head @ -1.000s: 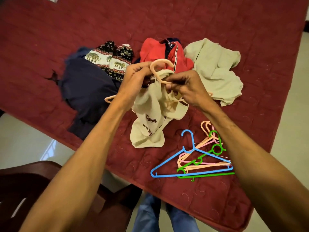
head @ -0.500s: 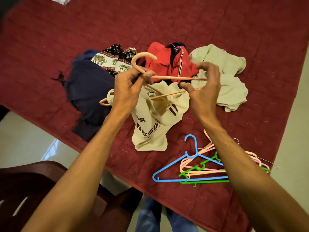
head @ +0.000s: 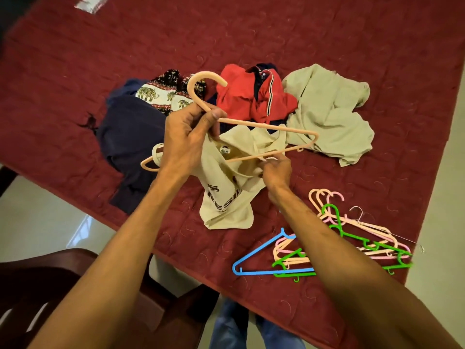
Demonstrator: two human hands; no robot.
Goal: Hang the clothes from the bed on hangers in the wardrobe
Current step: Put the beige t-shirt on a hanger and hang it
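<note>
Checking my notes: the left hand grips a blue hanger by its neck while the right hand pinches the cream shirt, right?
Not blue: the head view shows the left hand gripping a peach hanger; the right hand does pinch the cream shirt.

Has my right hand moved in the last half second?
Yes. The right hand dropped back toward you, away from the red shirt, to pinch the cream shirt.

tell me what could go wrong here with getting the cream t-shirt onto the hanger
1. The peach hanger's right shoulder is bare, outside the cream t-shirt, which the right hand only pinches. If the left hand lifts now, the shirt could slide off.
2. The right forearm is above the spare hangers near the bed's edge. A sweep might knock them to the floor.
</note>
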